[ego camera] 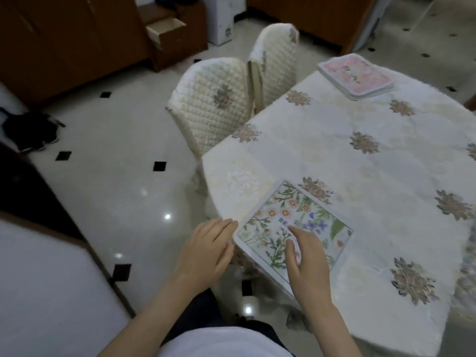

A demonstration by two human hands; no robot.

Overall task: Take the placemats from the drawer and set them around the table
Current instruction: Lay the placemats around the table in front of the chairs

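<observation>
Right hand (pixel 306 264), fingers spread, rests on the floral placemat (pixel 293 228); open left hand (pixel 206 248) beside its edge.

The rectangular white-bordered placemat (pixel 306 215) shows orange and blue flowers; the far stacked placemats (pixel 356 76) are pink; the cream tablecloth (pixel 360 171) has brownish floral medallions.

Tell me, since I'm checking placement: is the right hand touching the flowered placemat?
Touching. The head view shows the right hand with its fingers lying flat on the flowered placemat, pressing it onto the table.
</observation>
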